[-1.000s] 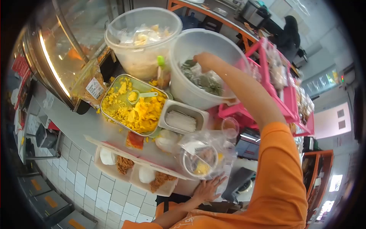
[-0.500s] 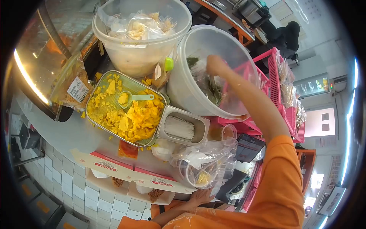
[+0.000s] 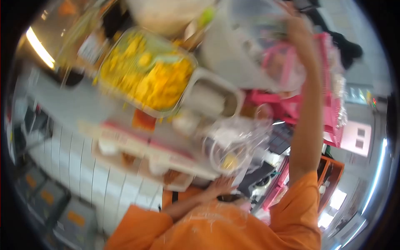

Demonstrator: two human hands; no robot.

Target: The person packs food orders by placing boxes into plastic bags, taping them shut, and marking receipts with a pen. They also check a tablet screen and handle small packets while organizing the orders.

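My right hand (image 3: 293, 26) reaches into the one big white tub (image 3: 237, 58); blur hides its grip. My left hand (image 3: 221, 184) lies flat and empty below one bagged cup (image 3: 231, 150). One yellow-food tray (image 3: 146, 75); every label is too blurred to read.

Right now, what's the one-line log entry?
right hand at white tub | left hand by bagged bowl | view blurred

The counter is crowded: the tray of yellow food (image 3: 146, 75), the small steel container (image 3: 212, 98) and the big translucent tub (image 3: 246, 50) stand edge to edge. The bagged cup (image 3: 233, 146) and open food boxes (image 3: 137, 154) line the near edge. Only the bare counter strip (image 3: 71, 104) at left lies open.
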